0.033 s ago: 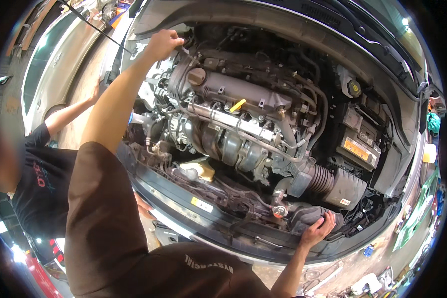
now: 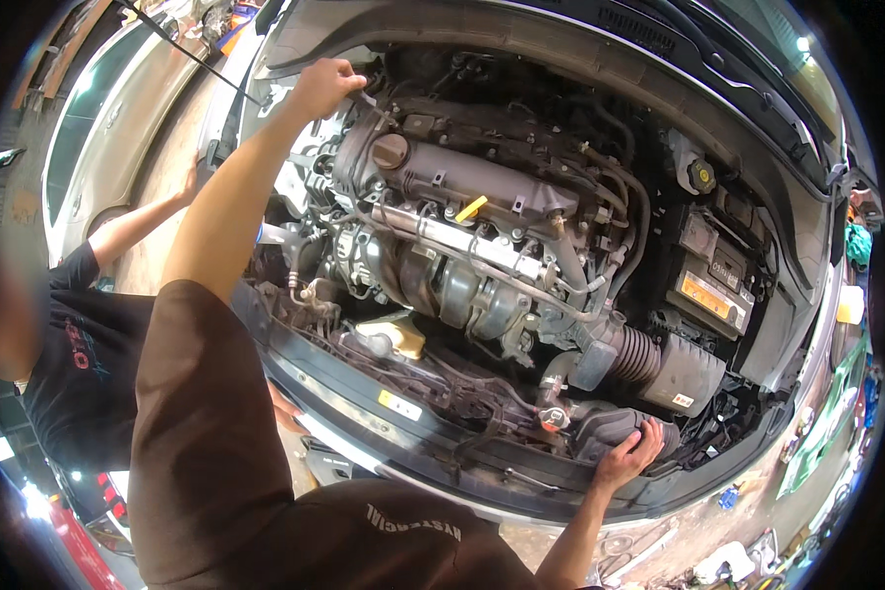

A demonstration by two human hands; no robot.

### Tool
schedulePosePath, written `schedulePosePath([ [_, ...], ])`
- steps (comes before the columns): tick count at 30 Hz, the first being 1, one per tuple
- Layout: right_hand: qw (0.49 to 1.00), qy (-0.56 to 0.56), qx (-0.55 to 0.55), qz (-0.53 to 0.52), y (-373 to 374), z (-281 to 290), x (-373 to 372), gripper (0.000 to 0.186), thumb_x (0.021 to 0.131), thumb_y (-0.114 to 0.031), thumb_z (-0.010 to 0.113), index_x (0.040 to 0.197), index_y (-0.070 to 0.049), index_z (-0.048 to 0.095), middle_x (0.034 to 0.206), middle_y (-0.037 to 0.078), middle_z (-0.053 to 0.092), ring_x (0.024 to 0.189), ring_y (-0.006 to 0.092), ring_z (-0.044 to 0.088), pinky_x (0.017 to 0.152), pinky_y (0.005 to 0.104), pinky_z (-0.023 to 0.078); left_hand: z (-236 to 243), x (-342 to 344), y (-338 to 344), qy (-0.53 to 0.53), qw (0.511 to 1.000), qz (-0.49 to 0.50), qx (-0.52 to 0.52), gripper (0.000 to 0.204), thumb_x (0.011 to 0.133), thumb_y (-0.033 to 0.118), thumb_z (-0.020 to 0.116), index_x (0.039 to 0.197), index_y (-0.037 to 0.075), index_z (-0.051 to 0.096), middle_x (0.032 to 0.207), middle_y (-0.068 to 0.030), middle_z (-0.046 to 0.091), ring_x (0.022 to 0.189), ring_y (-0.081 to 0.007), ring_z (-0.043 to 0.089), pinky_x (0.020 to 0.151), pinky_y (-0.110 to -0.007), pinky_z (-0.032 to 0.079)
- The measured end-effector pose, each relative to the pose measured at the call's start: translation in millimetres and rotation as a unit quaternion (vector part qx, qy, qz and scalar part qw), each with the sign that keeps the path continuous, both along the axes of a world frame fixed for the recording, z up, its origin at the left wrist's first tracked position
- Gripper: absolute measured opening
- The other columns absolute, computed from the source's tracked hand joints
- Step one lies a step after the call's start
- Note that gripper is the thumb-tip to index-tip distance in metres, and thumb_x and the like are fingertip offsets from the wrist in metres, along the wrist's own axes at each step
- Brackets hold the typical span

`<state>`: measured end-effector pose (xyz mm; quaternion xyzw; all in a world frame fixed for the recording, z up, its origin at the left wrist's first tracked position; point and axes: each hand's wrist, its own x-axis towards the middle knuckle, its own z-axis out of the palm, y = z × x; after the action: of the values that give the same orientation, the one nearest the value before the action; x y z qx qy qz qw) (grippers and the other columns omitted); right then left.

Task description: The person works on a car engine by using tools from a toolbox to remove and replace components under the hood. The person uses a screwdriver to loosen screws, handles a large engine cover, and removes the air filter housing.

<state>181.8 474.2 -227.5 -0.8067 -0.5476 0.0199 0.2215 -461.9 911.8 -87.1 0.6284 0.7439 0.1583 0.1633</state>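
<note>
Extends left hand (image 2: 329, 89), bunched, beside engine (image 2: 452, 167); cannot tell if gripping anything. Rests right hand (image 2: 627, 458), loosely spread, on dark plastic cover (image 2: 600, 429), well apart.

From my head, the left of two side-by-side fisheye cameras looks down and forward across the engine (image 2: 482, 179) at close range, its wide round view taking in my left hand (image 2: 326, 88) toward the top and my right hand (image 2: 629, 459) toward the lower right.
</note>
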Motion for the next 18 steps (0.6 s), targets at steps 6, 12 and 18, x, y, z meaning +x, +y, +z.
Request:
schedulePosePath([
  [6,1.000,-0.004,0.000,0.004,2.9,5.6,-2.8,0.028,0.104,-0.013,0.051,0.125,-0.001,0.066,0.139,0.014,0.066,0.139,0.0346,0.054,0.126,0.0542,0.027,6.6,-4.7,-5.9,0.227,0.904,-0.297,0.207,0.051,0.097,0.049,0.072,0.129,0.010,0.062,0.097,-0.0115,0.071,0.081,-0.0282,0.071,0.075,-0.041,0.057],
  [12,1.000,-0.003,0.015,0.022,-2.2,-4.3,0.9,0.028,0.104,-0.015,0.052,0.124,0.000,0.065,0.138,0.016,0.066,0.137,0.0362,0.055,0.123,0.0552,0.029,-16.3,32.2,21.6,0.296,0.888,-0.231,0.266,0.065,0.094,0.051,0.075,0.132,0.002,0.056,0.121,-0.0210,0.066,0.120,-0.0367,0.063,0.100,-0.042,0.052],
  [18,0.998,0.014,0.044,0.043,3.9,-3.3,0.9,0.026,0.103,-0.014,0.054,0.120,0.003,0.065,0.134,0.019,0.066,0.133,0.0382,0.057,0.121,0.0542,0.033,-12.5,47.9,27.5,0.129,0.946,-0.142,0.261,0.043,0.094,0.038,0.073,0.109,-0.002,0.065,0.099,-0.0243,0.069,0.095,-0.0435,0.069,0.083,-0.049,0.056],
])
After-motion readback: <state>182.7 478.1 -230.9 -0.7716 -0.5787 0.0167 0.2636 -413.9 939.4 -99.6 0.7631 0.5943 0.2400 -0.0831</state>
